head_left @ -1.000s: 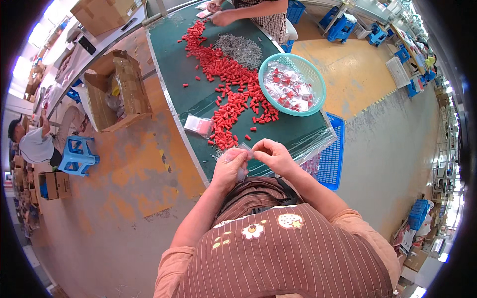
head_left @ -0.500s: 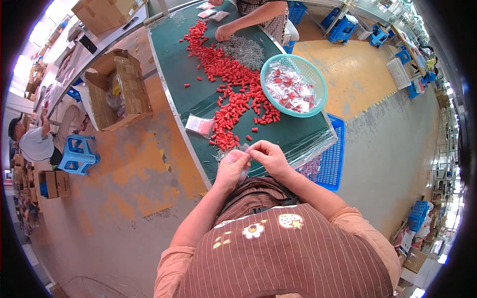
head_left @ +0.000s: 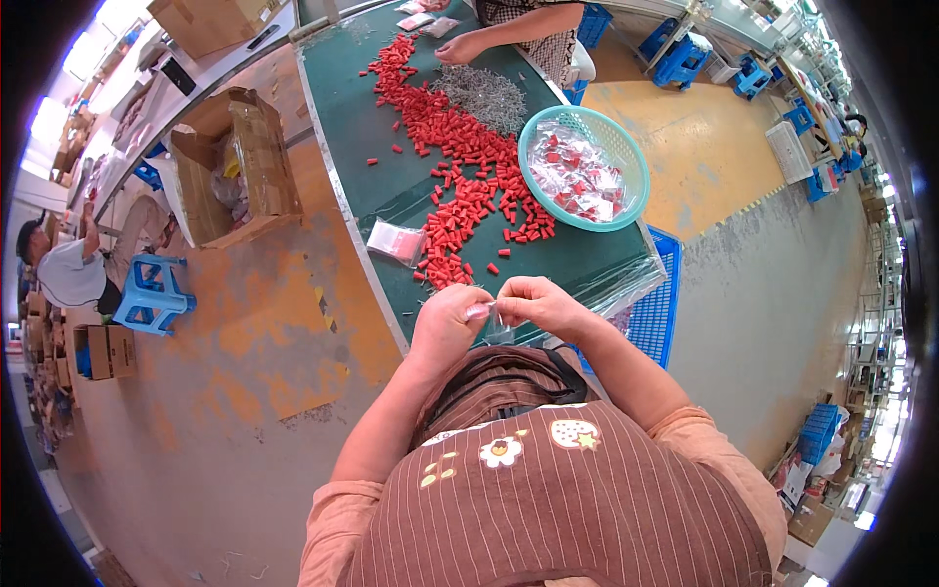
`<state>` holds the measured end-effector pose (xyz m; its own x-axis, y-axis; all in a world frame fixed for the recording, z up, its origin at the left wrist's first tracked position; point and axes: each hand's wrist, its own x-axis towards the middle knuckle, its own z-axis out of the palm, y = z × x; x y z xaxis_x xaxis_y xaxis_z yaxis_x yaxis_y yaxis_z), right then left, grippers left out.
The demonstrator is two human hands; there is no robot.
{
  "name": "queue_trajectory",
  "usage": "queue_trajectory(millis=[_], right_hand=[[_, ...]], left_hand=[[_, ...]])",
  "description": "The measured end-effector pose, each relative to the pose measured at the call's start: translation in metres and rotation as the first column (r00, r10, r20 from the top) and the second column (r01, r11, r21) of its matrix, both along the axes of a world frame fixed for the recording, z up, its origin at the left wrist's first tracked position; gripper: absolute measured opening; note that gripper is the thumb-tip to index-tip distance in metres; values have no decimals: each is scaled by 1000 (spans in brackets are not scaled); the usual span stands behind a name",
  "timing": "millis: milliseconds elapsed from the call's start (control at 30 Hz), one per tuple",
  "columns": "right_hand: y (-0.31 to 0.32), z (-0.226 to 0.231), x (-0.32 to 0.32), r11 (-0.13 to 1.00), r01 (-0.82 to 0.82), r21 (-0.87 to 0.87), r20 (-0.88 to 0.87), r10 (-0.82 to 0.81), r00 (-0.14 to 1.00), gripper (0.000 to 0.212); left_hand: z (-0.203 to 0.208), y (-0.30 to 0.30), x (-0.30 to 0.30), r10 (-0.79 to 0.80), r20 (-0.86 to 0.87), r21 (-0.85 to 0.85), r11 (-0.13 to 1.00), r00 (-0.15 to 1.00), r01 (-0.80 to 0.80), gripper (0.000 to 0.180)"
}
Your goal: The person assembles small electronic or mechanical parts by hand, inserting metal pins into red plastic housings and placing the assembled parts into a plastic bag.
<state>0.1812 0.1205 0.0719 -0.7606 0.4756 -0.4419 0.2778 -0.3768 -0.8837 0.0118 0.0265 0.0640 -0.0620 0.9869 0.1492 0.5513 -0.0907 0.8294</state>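
Note:
Close in front of my apron, at the near edge of the green table [head_left: 342, 108], my left hand [head_left: 448, 321] and my right hand [head_left: 540, 301] meet. A small clear plastic bag [head_left: 499, 331] hangs between their pinched fingertips. Something pale pink shows at my left fingers, too small to name. Just beyond my hands begins a long heap of red plastic caps [head_left: 460, 210]. A packet of clear bags [head_left: 395, 242] lies left of the heap. To the right stands a turquoise basket [head_left: 641, 181] holding several filled bags [head_left: 577, 174] with red pieces inside.
A pile of small grey metal pieces [head_left: 481, 98] lies at the far side, near another person's hand [head_left: 462, 49]. Beside the table's right edge sits a blue crate [head_left: 657, 318]. An open cardboard box [head_left: 269, 181] and a blue stool [head_left: 155, 293] stand to the left.
My hands have turned, and the clear bag now hangs below my fingertips. The other person's hand has shifted slightly over the metal pile.

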Motion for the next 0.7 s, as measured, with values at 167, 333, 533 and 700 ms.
queue_trajectory(millis=[167, 333, 533, 700], right_hand=[[-11, -14, 1, 978, 179, 104, -96, -169, 981, 11], [-6, -18, 6, 982, 179, 51, -35, -178, 983, 11], [-3, -11, 5, 991, 112, 69, -2, -112, 994, 11], [-1, -9, 5, 996, 51, 75, 18, -53, 998, 12]], left_hand=[[-7, -4, 8, 187, 276, -210, 969, 943, -131, 14], [-9, -4, 8, 248, 458, -375, 925, 854, -67, 14], [-8, -2, 6, 246, 422, -393, 917, 872, -68, 13], [-7, -2, 4, 214, 376, -430, 902, 901, -35, 11]])
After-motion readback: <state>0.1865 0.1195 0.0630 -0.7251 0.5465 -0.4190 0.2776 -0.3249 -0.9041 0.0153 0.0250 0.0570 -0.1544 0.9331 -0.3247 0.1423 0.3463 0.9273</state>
